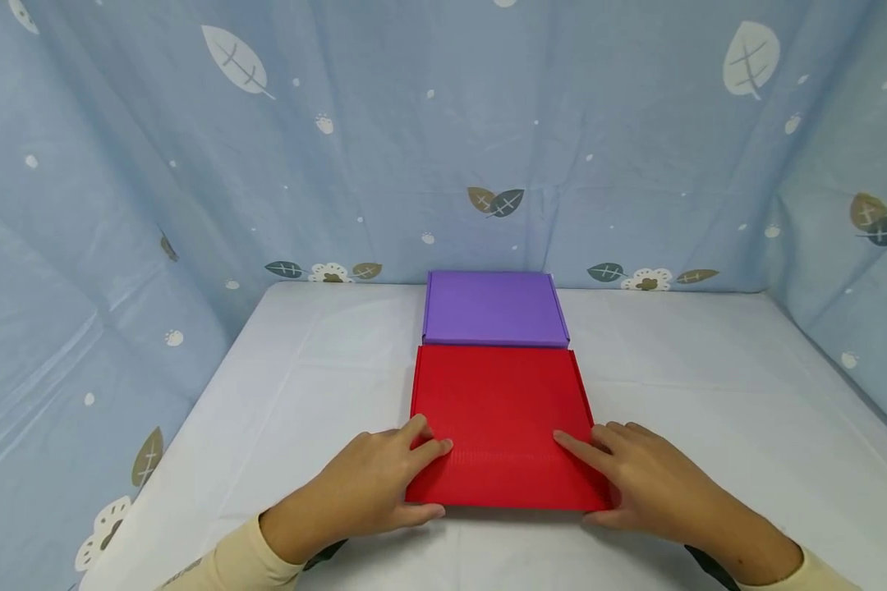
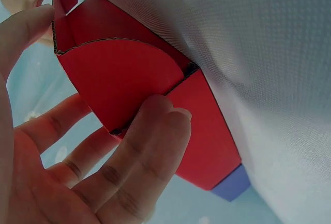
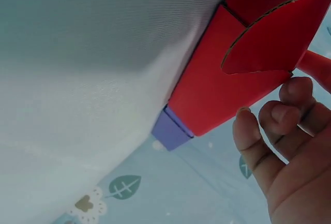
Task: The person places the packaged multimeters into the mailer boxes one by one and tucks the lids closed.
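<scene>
A flat red cardboard box (image 1: 506,394) lies on the white table, its lid bent down toward the front. My left hand (image 1: 384,472) grips the near left corner, index finger on top of the lid and thumb at the front edge. At the near right corner my right hand (image 1: 636,472) holds the lid the same way, index finger stretched over it. In the left wrist view, a rounded side tab (image 2: 114,74) of the front flap stands outside the box wall, with fingertips against it. A matching rounded tab (image 3: 274,38) shows in the right wrist view.
Directly behind the red box lies a closed purple box (image 1: 495,308), close against its far edge. White cloth covers the table (image 1: 325,394). A blue leaf-patterned curtain (image 1: 429,139) hangs behind the table and along both sides.
</scene>
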